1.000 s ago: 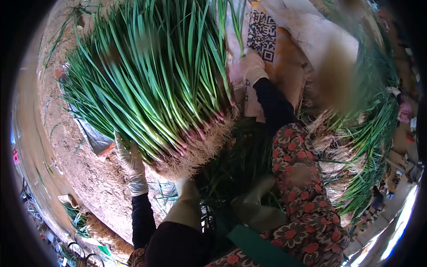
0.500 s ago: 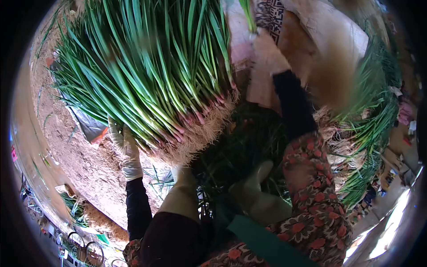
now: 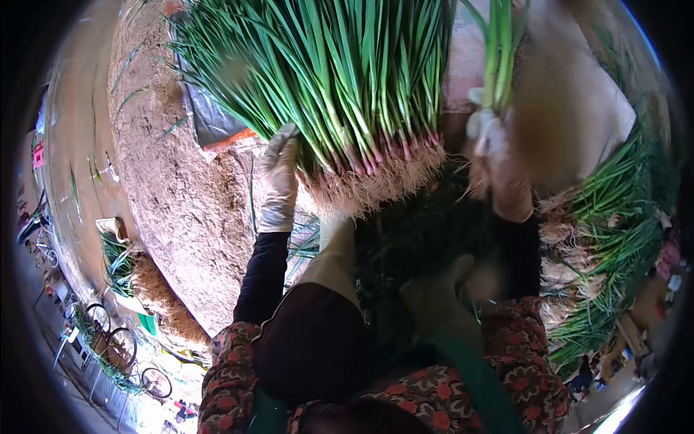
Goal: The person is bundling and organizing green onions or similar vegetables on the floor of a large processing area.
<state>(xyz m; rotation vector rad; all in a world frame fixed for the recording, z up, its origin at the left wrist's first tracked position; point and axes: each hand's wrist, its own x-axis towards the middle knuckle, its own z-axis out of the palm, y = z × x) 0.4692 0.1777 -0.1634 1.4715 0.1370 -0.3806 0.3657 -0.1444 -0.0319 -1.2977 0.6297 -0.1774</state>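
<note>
Right hand now nearer bunch (sandy ground).

- A large bundle of green onions is steadied at its side by the gloved left hand.
- A few stalks are gripped upright by the gloved right hand.
- More green onions are piled at right.

Right hand blurred, grip unclear

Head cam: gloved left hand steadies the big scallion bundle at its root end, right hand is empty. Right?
Not quite. In the head view the right hand is not empty: it grips a few green stalks. The gloved left hand does rest against the scallion bundle near its roots.
</note>
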